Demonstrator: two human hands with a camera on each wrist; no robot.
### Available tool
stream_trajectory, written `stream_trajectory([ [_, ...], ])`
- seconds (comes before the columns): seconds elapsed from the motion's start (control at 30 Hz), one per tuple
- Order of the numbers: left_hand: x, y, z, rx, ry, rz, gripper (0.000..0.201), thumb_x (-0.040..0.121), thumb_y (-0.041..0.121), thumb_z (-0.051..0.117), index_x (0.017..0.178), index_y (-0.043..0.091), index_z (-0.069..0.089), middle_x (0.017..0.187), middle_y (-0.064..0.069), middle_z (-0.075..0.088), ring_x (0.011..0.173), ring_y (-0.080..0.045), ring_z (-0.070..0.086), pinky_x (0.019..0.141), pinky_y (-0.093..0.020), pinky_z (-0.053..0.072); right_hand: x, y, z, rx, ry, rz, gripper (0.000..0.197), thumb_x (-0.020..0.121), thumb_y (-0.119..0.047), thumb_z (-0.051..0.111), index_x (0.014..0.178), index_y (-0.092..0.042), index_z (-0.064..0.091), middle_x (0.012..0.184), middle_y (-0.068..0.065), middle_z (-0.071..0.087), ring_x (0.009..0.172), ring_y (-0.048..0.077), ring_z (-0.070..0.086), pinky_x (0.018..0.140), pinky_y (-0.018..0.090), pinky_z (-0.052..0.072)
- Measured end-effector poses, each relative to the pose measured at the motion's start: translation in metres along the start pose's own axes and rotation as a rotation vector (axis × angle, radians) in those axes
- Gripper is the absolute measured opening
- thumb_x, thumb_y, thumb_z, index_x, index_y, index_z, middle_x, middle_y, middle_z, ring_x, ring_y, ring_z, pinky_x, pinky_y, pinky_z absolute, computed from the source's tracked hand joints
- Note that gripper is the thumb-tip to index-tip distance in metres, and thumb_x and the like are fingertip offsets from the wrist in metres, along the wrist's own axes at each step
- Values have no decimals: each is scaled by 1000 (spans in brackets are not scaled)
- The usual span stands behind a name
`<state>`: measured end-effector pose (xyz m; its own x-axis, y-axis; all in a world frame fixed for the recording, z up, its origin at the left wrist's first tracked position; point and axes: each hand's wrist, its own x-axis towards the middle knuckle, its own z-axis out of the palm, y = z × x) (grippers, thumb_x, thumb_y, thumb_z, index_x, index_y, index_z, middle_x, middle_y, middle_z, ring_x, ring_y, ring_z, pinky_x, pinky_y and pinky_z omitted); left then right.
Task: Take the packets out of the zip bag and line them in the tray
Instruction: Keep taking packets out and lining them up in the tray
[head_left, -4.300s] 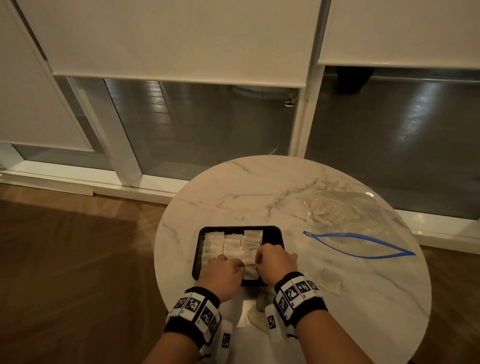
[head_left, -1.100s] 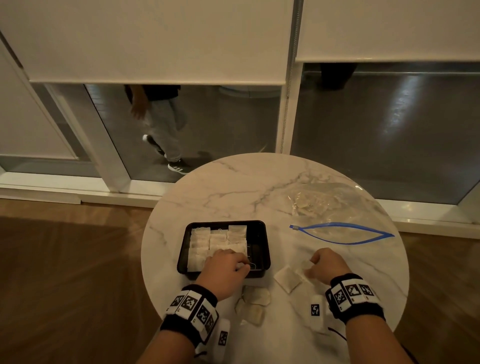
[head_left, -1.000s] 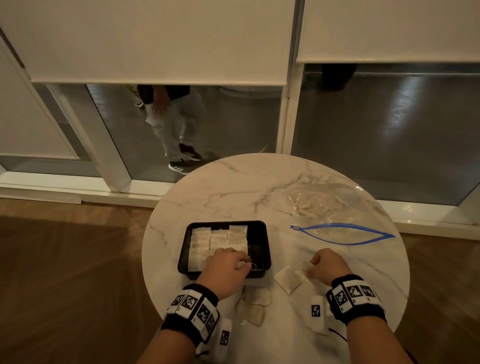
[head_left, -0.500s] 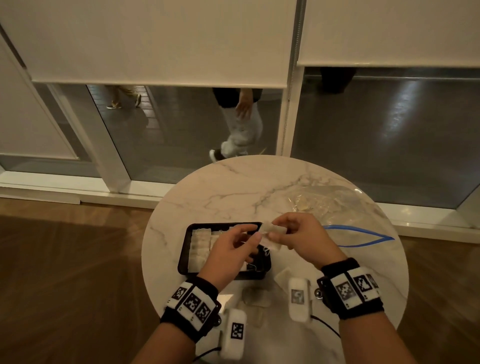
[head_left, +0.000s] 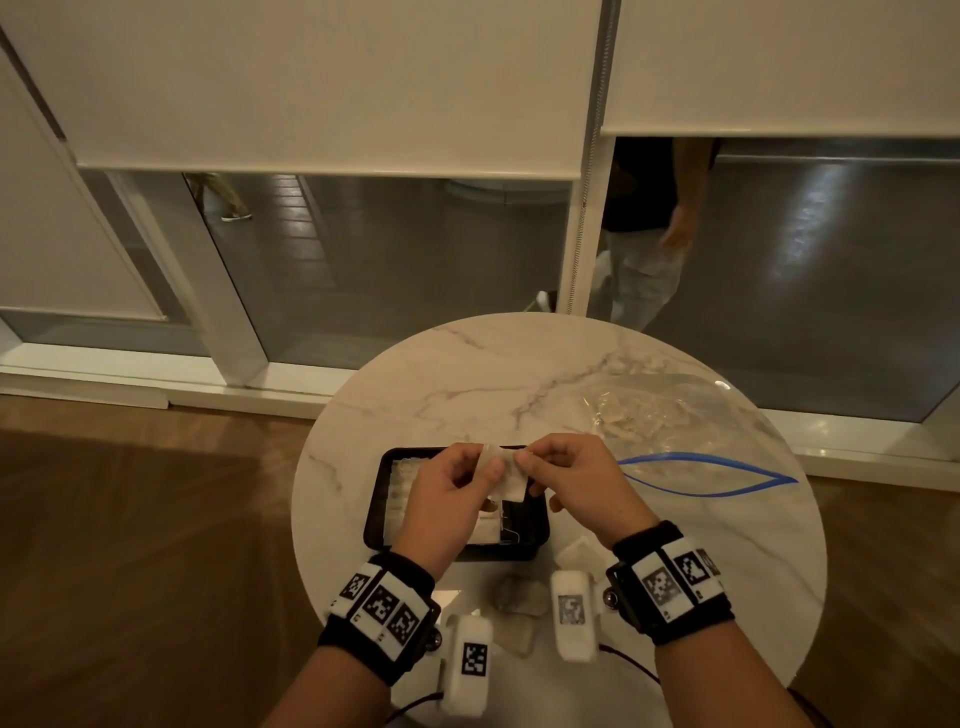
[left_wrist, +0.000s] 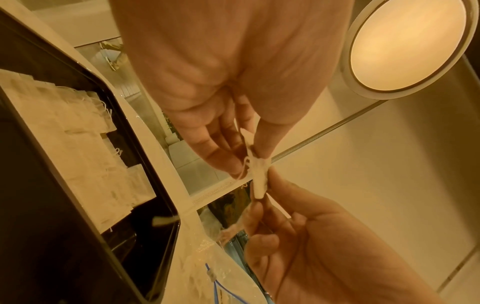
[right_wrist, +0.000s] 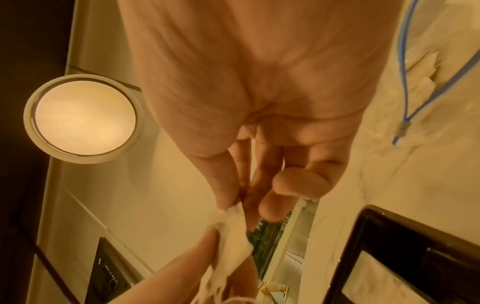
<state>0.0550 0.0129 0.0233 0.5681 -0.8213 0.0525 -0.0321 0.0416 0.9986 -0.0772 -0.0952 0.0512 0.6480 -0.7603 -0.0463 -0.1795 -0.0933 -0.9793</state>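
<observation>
Both hands hold one small white packet (head_left: 505, 474) in the air above the black tray (head_left: 375, 512). My left hand (head_left: 451, 493) pinches its left side between thumb and fingers. My right hand (head_left: 566, 475) pinches its right edge. The left wrist view shows the packet (left_wrist: 258, 174) edge-on between both hands, with a thin string hanging from it. In the right wrist view the packet (right_wrist: 231, 230) sits at my fingertips. Rows of white packets (left_wrist: 78, 144) fill the left part of the tray (left_wrist: 145, 156). The clear zip bag (head_left: 691, 441) with a blue zip lies open at the right, several packets inside.
The round marble table (head_left: 467, 384) holds loose packets (head_left: 517, 597) near its front edge, between my wrists, and another (head_left: 576, 552) right of the tray. Behind the table are glass panes with lowered blinds; a person (head_left: 644, 249) walks outside. Wood floor lies to the left.
My right hand picked a packet up from the table right of the tray and lifted it over the tray. My left hand left the tray and took hold of the same packet.
</observation>
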Motion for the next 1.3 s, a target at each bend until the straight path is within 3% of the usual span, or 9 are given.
stream_trajectory([
  [0.17,4,-5,1,25,102,-10,11,98,21,65,103,13,69,93,-7,75,84,-18,71,64,-29,57,0,7,4,17,11,25,17,92,-23,70,77,-16,75,69,3,71,63,13,62,48,21,45],
  [0.27,9,-11,-4,144,136,30,6,96,25,67,98,20,71,90,0,75,84,-12,70,71,-26,55,4,16,4,-76,73,29,20,93,-31,68,78,-20,75,72,-1,72,64,8,62,54,20,46],
  [0.37,18,-16,-11,265,115,-11,6,93,28,71,93,23,75,86,5,76,85,-11,71,81,-31,58,12,37,1,-369,221,127,17,89,-32,71,95,-16,72,84,-4,70,80,9,65,69,20,46],
  [0.47,35,-20,-14,437,77,-70,7,91,28,74,93,25,80,86,11,76,87,-6,70,86,-31,56,16,58,2,-589,201,270,30,89,-31,70,113,-12,65,105,5,67,98,19,64,78,23,45],
  [0.53,48,-20,-10,538,37,-84,9,91,24,74,96,22,81,87,11,76,87,-5,69,82,-25,55,18,66,5,-600,190,313,26,89,-28,69,109,-11,66,105,6,66,100,22,65,77,23,46],
  [0.7,77,-20,10,767,-75,-72,9,90,16,75,97,15,81,93,-1,77,82,-8,66,73,-15,48,23,73,10,-601,207,303,22,87,-26,69,73,-10,66,70,2,62,62,14,57,50,16,37],
  [0.8,91,-21,21,869,-139,-72,10,90,15,75,97,13,81,96,-4,77,82,-11,66,69,-13,46,23,73,13,-619,188,294,13,88,-22,68,79,-12,68,83,6,65,74,19,60,60,19,40],
  [0.9,104,-22,29,963,-172,-90,9,90,14,75,95,13,82,98,-6,77,91,-19,70,78,-24,53,22,73,14,-604,182,291,8,89,-19,67,89,-12,71,92,7,67,87,23,67,68,23,45],
  [1.3,126,-28,45,1232,-261,-141,17,88,14,70,90,27,81,97,1,77,88,-23,71,82,-36,61,19,64,13,-592,162,288,10,91,-11,62,94,-7,70,95,10,68,87,25,67,67,23,46],
])
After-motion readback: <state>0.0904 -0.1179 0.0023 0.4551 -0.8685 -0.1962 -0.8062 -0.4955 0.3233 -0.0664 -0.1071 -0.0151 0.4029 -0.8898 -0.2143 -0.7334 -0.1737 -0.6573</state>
